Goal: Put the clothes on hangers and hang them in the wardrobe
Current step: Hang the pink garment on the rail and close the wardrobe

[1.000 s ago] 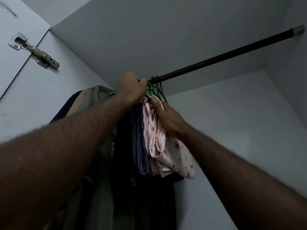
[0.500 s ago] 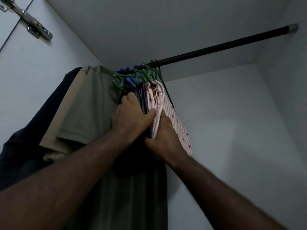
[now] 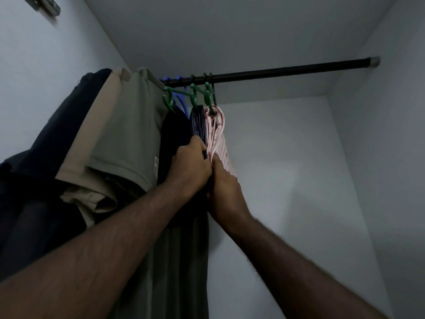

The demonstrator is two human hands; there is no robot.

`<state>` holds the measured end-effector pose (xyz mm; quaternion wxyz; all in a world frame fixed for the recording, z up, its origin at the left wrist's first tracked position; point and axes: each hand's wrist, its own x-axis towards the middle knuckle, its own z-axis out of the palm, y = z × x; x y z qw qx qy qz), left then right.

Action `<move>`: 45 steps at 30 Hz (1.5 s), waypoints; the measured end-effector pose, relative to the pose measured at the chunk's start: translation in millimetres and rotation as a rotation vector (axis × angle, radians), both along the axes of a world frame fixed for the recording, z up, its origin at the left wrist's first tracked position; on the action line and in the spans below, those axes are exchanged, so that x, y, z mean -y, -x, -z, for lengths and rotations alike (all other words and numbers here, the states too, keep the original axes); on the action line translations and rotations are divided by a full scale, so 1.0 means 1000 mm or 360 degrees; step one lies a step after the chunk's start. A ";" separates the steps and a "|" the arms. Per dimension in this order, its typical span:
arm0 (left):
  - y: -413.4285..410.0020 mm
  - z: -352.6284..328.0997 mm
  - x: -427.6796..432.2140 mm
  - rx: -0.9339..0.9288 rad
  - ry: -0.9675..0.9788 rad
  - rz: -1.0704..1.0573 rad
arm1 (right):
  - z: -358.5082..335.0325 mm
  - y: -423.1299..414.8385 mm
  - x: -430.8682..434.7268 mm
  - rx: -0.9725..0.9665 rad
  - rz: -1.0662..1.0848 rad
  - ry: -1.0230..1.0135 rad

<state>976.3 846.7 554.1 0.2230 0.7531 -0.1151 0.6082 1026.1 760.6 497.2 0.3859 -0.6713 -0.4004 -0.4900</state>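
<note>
The pink striped cotton shirt (image 3: 217, 139) hung on a green plastic hanger (image 3: 208, 97) from the dark metal wardrobe rail (image 3: 287, 70), outermost in the row, just beside a navy striped shirt (image 3: 198, 125). The left hand (image 3: 189, 168) gripped the navy fabric, apparently holding it aside. The right hand (image 3: 224, 188) pinched the pink shirt's lower edge, probably drawing it straight so that it hung clear of its neighbour.

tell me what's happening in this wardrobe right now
A person is arranging clothes hung on the wardrobe rod. The left hand grips the dark striped garment, and the right hand holds the pink striped garment beside it. Both garments already hang on green hangers hooked over the rod, next to a grey-green shirt and other dark clothes. The rest of the rod is bare.
</note>
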 end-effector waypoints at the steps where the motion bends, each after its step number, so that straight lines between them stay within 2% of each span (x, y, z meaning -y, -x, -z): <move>1: 0.000 0.003 0.000 0.0003 0.0009 0.0027 | 0.003 0.001 -0.001 0.0028 0.0042 -0.0037; 4: -0.002 0.015 0.000 0.0010 -0.0006 0.0071 | 0.013 -0.004 -0.002 -0.0076 -0.0156 -0.0106; 8: -0.004 0.046 -0.004 0.0002 -0.0072 0.0033 | 0.038 0.007 0.003 0.0138 0.0262 -0.0046; 12: 0.012 0.079 -0.009 -0.0165 -0.0249 -0.0152 | 0.060 0.036 0.011 -0.0152 0.0180 0.0038; 17: 0.050 0.108 -0.013 -0.0581 -0.0640 -0.0203 | 0.079 0.078 0.027 -0.0449 0.0387 0.0369; 21: 0.085 0.135 -0.006 -0.0748 -0.0812 -0.0231 | 0.103 0.123 0.050 -0.0542 0.0489 0.0514; 26: 0.130 0.189 0.019 -0.0981 -0.0863 -0.0143 | 0.156 0.174 0.094 -0.0696 0.0601 0.0612; 31: 0.174 0.260 0.037 -0.1198 -0.1106 -0.0055 | 0.229 0.219 0.126 -0.0896 0.0676 0.0673; 34: 0.200 0.308 0.038 -0.1268 -0.1131 0.0024 | 0.276 0.251 0.139 -0.1020 0.0745 0.0780; 42: 0.280 0.431 0.012 -0.1548 -0.1175 0.0144 | 0.383 0.343 0.132 -0.1364 0.0973 0.1185; 45: 0.312 0.469 -0.004 -0.1623 -0.1162 0.0180 | 0.412 0.368 0.117 -0.1487 0.1025 0.1232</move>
